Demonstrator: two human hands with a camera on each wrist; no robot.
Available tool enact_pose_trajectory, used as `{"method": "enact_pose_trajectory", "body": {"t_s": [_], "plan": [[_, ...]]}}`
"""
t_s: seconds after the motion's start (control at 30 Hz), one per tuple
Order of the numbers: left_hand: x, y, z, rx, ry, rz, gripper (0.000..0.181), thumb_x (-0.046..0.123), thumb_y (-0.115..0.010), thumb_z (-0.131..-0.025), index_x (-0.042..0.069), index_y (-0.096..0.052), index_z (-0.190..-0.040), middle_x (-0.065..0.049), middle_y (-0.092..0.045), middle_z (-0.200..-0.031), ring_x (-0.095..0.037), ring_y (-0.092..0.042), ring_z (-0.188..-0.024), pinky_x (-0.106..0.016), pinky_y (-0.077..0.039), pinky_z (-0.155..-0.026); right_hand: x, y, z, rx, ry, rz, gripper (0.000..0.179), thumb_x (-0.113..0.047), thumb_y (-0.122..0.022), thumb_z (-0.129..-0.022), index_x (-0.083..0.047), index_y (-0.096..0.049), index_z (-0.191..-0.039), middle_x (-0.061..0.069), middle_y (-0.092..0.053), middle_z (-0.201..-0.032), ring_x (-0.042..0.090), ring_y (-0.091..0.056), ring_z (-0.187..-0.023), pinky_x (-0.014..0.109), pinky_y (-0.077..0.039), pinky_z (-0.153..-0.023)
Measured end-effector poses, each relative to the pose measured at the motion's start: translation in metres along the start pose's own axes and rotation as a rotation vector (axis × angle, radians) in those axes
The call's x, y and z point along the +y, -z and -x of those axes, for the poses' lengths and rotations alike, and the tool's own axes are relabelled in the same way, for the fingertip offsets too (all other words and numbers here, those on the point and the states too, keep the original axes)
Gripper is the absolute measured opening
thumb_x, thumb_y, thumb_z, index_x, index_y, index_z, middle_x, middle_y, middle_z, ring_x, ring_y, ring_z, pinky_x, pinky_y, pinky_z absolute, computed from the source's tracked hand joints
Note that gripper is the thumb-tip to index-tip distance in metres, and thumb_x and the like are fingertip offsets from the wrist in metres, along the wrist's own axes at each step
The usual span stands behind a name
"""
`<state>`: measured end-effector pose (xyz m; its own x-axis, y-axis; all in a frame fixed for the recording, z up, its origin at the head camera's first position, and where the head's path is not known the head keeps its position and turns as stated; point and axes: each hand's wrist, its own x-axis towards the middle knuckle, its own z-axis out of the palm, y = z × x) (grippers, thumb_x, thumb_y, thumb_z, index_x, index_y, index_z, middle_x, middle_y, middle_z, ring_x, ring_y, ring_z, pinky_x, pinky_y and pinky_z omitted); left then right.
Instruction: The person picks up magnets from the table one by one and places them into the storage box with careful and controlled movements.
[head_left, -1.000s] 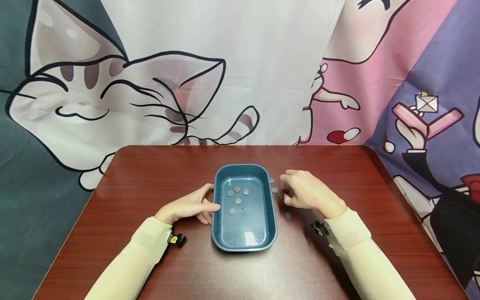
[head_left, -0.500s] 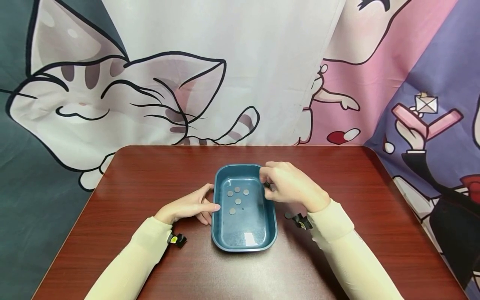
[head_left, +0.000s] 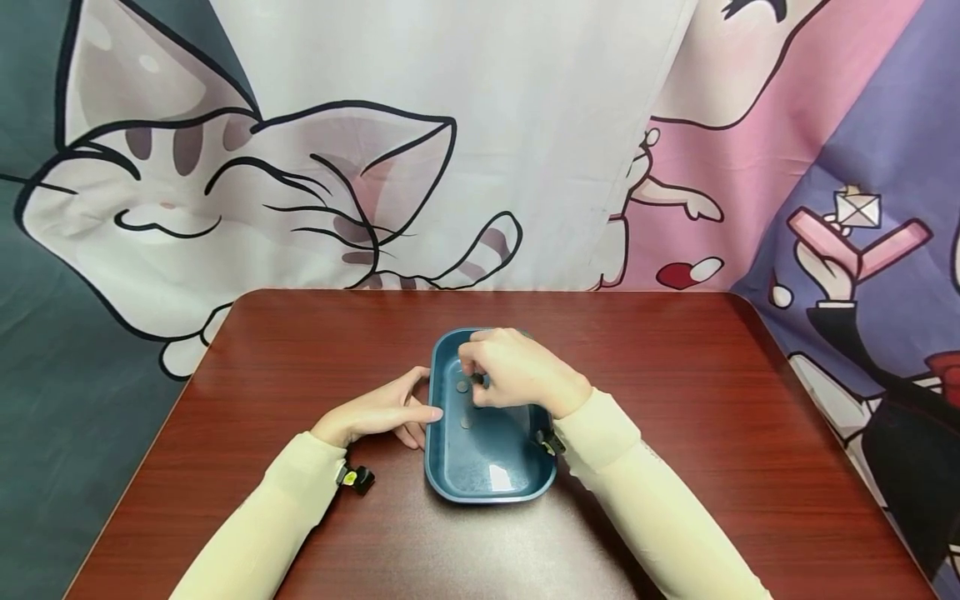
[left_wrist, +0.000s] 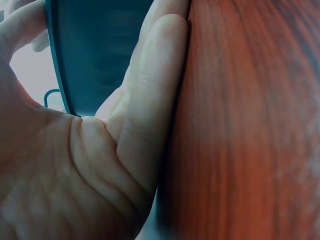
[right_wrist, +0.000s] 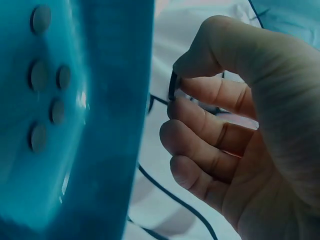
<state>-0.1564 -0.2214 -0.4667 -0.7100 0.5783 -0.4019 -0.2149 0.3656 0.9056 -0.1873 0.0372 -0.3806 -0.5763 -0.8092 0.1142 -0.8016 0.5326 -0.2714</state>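
Over the smooth, rounded blue plastic tray [head_left: 491, 475], the right hand [head_left: 517, 375] pinches a flat round coin [right_wrist: 172, 86] between curled fingers [right_wrist: 200, 115], while the left hand [head_left: 375, 414], fingers relaxed, rests against the tray's side on the wood-grain counter [head_left: 675, 375].

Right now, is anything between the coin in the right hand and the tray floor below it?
Nothing visible: the right hand pinches the coin above the open blue tray; only loose coins lie on its floor.
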Motion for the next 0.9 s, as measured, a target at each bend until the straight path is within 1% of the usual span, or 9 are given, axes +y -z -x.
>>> {"method": "enact_pose_trajectory", "body": {"t_s": [0.17, 0.23, 0.4, 0.57, 0.7, 0.9], "plan": [[0.001, 0.0, 0.0, 0.0, 0.01, 0.003, 0.068, 0.029, -0.066, -0.102, 0.019, -0.025, -0.155, -0.017, -0.077, -0.095, -0.033, -0.077, -0.076, -0.044, -0.065, -0.072, -0.005, -0.013, -0.014, -0.037, 0.005, -0.037, 0.013, -0.011, -0.073, -0.076, -0.018, -0.065, -0.083, -0.004, -0.057, -0.081, 0.008, -0.053, -0.068, 0.023, -0.046, -0.062], [0.001, 0.0, -0.001, -0.005, 0.004, 0.003, 0.068, 0.029, -0.066, -0.102, 0.018, -0.025, -0.155, -0.017, -0.077, -0.095, -0.033, -0.077, -0.076, -0.044, -0.065, -0.072, -0.005, -0.018, -0.018, -0.054, -0.008, -0.05, 0.012, -0.011, -0.073, -0.075, -0.018, -0.065, -0.081, -0.005, -0.057, -0.079, 0.008, -0.054, -0.068, 0.023, -0.047, -0.061], [0.0, 0.001, -0.002, -0.012, -0.006, -0.003, 0.07, 0.028, -0.065, -0.102, 0.013, -0.023, -0.156, -0.017, -0.077, -0.094, -0.033, -0.077, -0.076, -0.044, -0.065, -0.072, -0.002, -0.038, -0.026, -0.125, -0.033, -0.034, 0.011, -0.012, -0.074, -0.075, -0.018, -0.066, -0.079, -0.008, -0.057, -0.074, 0.009, -0.054, -0.067, 0.022, -0.045, -0.061], [0.001, 0.001, -0.001, -0.011, -0.012, -0.004, 0.072, 0.029, -0.066, -0.102, 0.013, -0.022, -0.158, -0.018, -0.077, -0.094, -0.033, -0.077, -0.076, -0.044, -0.065, -0.072, -0.001, -0.051, -0.029, -0.187, -0.054, -0.021, 0.01, -0.013, -0.077, -0.076, -0.015, -0.069, -0.08, -0.007, -0.059, -0.072, 0.011, -0.055, -0.067, 0.024, -0.045, -0.06], [0.001, 0.001, 0.001, -0.011, -0.016, 0.001, 0.073, 0.029, -0.066, -0.102, 0.012, -0.022, -0.158, -0.018, -0.077, -0.094, -0.034, -0.077, -0.076, -0.044, -0.065, -0.072, -0.002, -0.056, -0.032, -0.205, -0.061, 0.018, 0.012, -0.014, -0.079, -0.075, -0.015, -0.069, -0.081, -0.008, -0.058, -0.072, 0.012, -0.055, -0.068, 0.025, -0.045, -0.062], [0.0, 0.001, 0.0, -0.008, -0.013, 0.009, 0.071, 0.027, -0.065, -0.102, 0.012, -0.023, -0.156, -0.018, -0.077, -0.092, -0.033, -0.077, -0.076, -0.044, -0.065, -0.071, -0.005, -0.062, -0.036, -0.211, -0.052, 0.058, 0.013, -0.015, -0.08, -0.075, -0.016, -0.069, -0.081, -0.008, -0.06, -0.072, 0.011, -0.056, -0.067, 0.025, -0.048, -0.063]]}}
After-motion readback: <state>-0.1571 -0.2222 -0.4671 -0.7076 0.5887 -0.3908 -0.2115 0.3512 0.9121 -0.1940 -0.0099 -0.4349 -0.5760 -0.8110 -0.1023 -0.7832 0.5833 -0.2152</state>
